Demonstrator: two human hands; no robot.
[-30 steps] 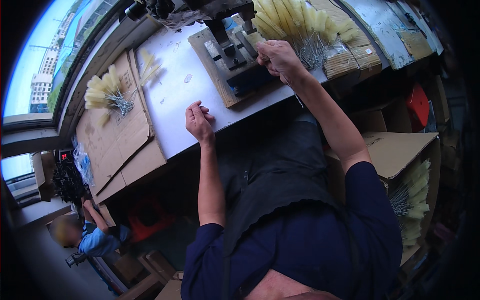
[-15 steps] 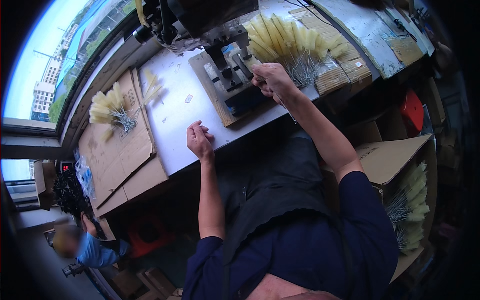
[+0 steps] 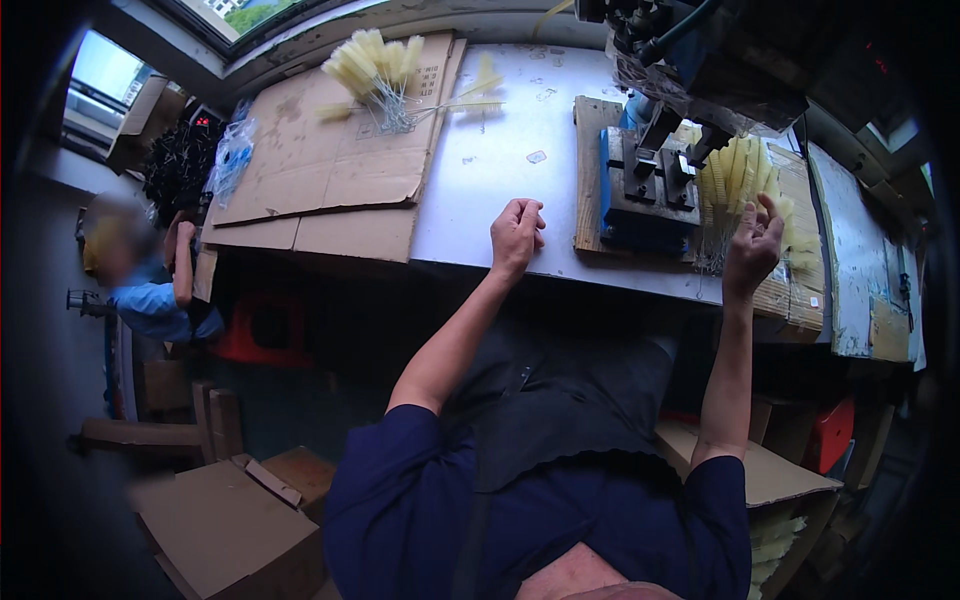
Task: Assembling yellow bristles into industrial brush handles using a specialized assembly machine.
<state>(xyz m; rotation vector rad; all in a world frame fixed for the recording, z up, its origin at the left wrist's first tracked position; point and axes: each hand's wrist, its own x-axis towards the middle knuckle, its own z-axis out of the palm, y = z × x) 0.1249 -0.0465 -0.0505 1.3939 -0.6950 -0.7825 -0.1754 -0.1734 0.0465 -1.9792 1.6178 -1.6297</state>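
Observation:
My left hand hovers by the front edge of the white tabletop, its fingers curled in and nothing visible in them. To the right, my right hand is raised at a fan of pale yellow bristle brushes with thin wire stems. Its thumb and forefinger are apart, and I see no brush between them. Between my hands stands a blue press fixture with dark metal blocks, on a wooden board. A second bunch of yellow brushes lies at the back left.
Flattened cardboard covers the table's left part. The dark machine head overhangs the fixture. At far left a person in a blue sleeve works by a black heap. Open cartons and a red stool stand below.
My view has swung to the left. My right hand has left the fixture and moved right to the brush pile, its fingers now parted. My left hand remains curled near the table edge.

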